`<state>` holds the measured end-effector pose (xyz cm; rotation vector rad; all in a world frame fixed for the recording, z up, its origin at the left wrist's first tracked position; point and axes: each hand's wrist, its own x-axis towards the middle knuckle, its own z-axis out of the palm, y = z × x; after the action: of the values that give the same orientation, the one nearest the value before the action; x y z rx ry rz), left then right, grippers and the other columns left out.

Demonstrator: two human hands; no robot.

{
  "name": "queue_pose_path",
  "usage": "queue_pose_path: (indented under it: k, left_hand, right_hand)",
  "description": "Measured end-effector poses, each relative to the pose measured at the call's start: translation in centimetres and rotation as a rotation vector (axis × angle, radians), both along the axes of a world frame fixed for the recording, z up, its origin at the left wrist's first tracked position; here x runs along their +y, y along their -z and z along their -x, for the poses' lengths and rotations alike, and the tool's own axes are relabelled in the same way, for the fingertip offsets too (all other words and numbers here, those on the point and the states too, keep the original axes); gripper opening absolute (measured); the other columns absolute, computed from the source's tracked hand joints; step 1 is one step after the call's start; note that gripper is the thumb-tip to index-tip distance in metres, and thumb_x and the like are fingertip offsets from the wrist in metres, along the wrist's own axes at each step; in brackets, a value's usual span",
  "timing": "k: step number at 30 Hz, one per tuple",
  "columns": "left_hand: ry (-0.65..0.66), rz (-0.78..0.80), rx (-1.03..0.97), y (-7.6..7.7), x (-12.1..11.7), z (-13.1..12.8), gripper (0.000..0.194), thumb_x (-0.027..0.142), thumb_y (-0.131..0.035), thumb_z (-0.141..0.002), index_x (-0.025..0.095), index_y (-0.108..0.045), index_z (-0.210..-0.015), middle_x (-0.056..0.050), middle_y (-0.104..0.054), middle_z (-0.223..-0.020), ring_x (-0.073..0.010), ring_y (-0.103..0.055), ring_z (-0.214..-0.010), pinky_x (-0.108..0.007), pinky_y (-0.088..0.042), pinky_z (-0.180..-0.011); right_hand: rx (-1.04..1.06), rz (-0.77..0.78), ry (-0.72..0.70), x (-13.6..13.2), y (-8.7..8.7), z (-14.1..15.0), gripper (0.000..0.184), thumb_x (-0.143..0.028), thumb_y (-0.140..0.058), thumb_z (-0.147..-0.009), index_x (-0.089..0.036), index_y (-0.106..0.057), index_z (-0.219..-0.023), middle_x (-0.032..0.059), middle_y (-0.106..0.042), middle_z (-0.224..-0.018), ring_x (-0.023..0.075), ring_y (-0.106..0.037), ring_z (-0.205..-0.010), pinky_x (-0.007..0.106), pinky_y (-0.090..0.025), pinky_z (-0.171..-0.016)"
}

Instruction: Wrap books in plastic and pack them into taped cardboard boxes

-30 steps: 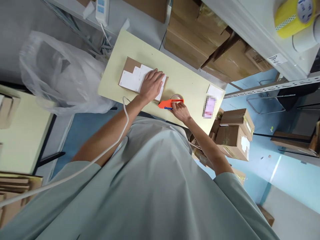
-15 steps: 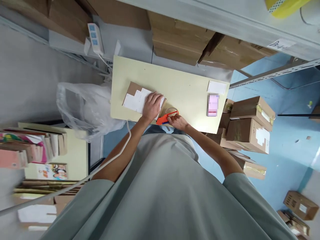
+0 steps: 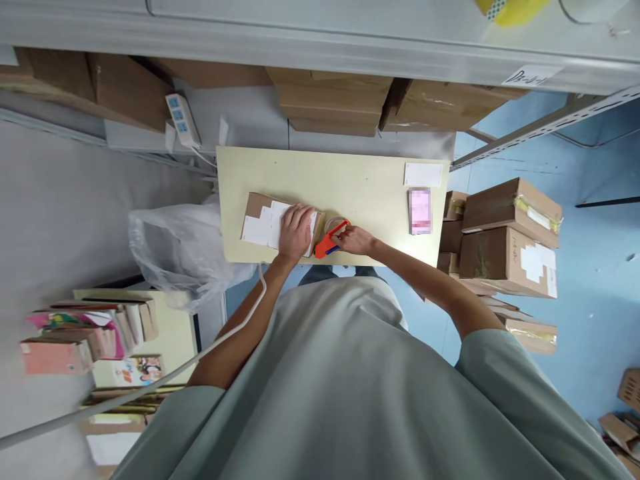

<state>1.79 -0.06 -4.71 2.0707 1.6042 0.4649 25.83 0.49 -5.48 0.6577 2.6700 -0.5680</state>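
Note:
My left hand [image 3: 296, 232] lies across the top of a small cardboard box [image 3: 254, 205], its fingers laid flat over the white paper labels [image 3: 263, 227] on it. In my right hand [image 3: 353, 240] is an orange tape dispenser [image 3: 324, 248] with a blue part, gripped with the fingers wrapped round its handle. A roll of tape sits in the dispenser, partly hidden. The dispenser is at the right end of the box, close to the table's near edge; whether it touches the box I cannot tell.
The pale table [image 3: 370, 160] bears a phone [image 3: 420, 212] and a white label sheet [image 3: 423, 175] at its right. A plastic bag [image 3: 180, 247] hangs left. Stacked boxes [image 3: 483, 257] stand right, a shelf [image 3: 300, 40] ahead. A pale cable [image 3: 225, 337] crosses my left arm.
The camera view has shifted, so the table sits lower. The dispenser is still in my right hand at the box's right end, now tilted more upright. My left hand stays on the box.

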Motion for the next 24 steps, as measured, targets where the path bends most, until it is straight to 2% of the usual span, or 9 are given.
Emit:
queue_pose_path:
  k: [5,11,13,15,20,24]
  left_hand:
    - [-0.019,-0.037,-0.019,0.9,-0.1,0.1,0.051,0.034,-0.03,-0.115,0.019,-0.066,-0.148,-0.019,-0.068,-0.151,-0.033,-0.052,-0.155,-0.059,-0.035,-0.135]
    - [-0.02,-0.031,-0.033,1.4,0.0,0.2,0.049,0.032,-0.033,-0.114,0.018,-0.066,-0.148,-0.02,-0.067,-0.153,-0.0342,-0.05,-0.156,-0.06,-0.033,-0.135]
    - [-0.017,-0.022,-0.038,1.4,0.1,0.3,0.05,0.032,-0.034,-0.113,0.018,-0.066,-0.148,-0.02,-0.066,-0.154,-0.0347,-0.049,-0.156,-0.06,-0.033,-0.135]
    - [-0.019,-0.014,-0.039,1.4,0.1,0.3,0.05,0.031,-0.034,-0.113,0.018,-0.066,-0.149,-0.02,-0.066,-0.154,-0.0349,-0.049,-0.156,-0.061,-0.033,-0.135]
    - [-0.024,-0.014,-0.035,1.5,0.0,0.2,0.051,0.032,-0.034,-0.114,0.018,-0.065,-0.151,-0.019,-0.066,-0.155,-0.0349,-0.049,-0.156,-0.061,-0.032,-0.135]
    - [-0.013,-0.014,-0.042,1.6,0.0,0.2,0.052,0.031,-0.034,-0.113,0.016,-0.065,-0.152,-0.019,-0.065,-0.157,-0.0353,-0.048,-0.157,-0.062,-0.031,-0.136]
  right_hand:
    - [0.0,0.03,-0.012,1.9,-0.2,-1.0,0.045,-0.037,-0.047,-0.119,-0.003,-0.056,-0.147,0.0262,-0.084,-0.115,0.0313,-0.081,-0.107,0.043,-0.054,-0.1]
    - [-0.165,-0.047,0.205,8.4,-0.5,-7.3,0.064,-0.047,-0.045,-0.118,0.003,-0.045,-0.158,0.0306,-0.082,-0.118,0.0394,-0.079,-0.11,0.047,-0.053,-0.096]
    - [-0.184,-0.08,0.227,10.1,-0.5,-7.9,0.065,-0.047,-0.042,-0.119,0.003,-0.044,-0.16,0.0308,-0.082,-0.12,0.04,-0.079,-0.112,0.048,-0.052,-0.098]
    - [-0.185,-0.097,0.232,11.0,-0.3,-7.0,0.065,-0.047,-0.041,-0.119,0.004,-0.043,-0.16,0.0316,-0.081,-0.122,0.0402,-0.078,-0.114,0.048,-0.05,-0.1]
    - [-0.133,-0.146,0.207,11.3,1.2,-2.2,0.059,-0.037,-0.035,-0.119,0.007,-0.042,-0.158,0.033,-0.079,-0.126,0.0385,-0.077,-0.117,0.049,-0.046,-0.108]
    - [-0.108,-0.194,0.163,11.2,2.0,-1.4,0.054,-0.029,-0.031,-0.117,0.008,-0.042,-0.155,0.0322,-0.078,-0.126,0.038,-0.075,-0.116,0.051,-0.043,-0.113]
